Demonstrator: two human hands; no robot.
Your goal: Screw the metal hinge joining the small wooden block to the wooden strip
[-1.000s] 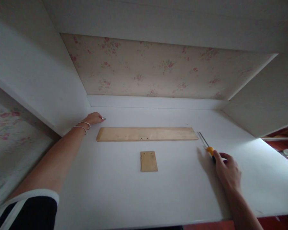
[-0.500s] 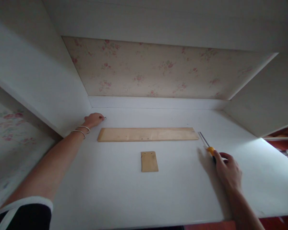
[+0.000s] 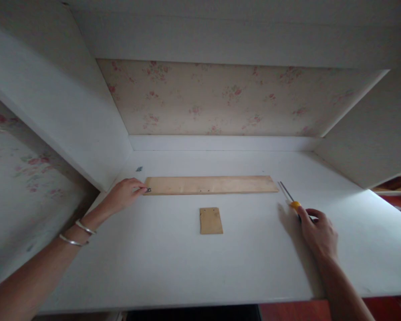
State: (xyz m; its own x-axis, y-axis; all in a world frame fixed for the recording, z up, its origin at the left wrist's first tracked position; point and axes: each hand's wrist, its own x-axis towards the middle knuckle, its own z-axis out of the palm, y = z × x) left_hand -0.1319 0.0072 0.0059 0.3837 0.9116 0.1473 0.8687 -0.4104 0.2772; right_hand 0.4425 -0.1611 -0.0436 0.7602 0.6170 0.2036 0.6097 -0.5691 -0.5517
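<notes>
Left hand [image 3: 124,193] is out flat over the white shelf surface [image 3: 173,263], fingertips pinched together on a small dark metal piece [image 3: 149,190], too small to identify. That piece sits right at the left end of the long pale wooden strip [image 3: 211,184], touching or nearly touching it; can't tell which. Two thin silver bangles [image 3: 77,232] on the left wrist.

Right hand [image 3: 317,232] is closed around the handle of a screwdriver with an orange collar and slim metal shaft [image 3: 291,199]. Shaft points away from the hand toward the strip's right end, tip just beside it, resting on the shelf.

Small square tan wooden piece [image 3: 210,220] lies between the two hands, nearer than the strip, apart from it. A tiny greenish speck [image 3: 139,169] lies just beyond the left hand, by the white side panel [image 3: 70,116].
</notes>
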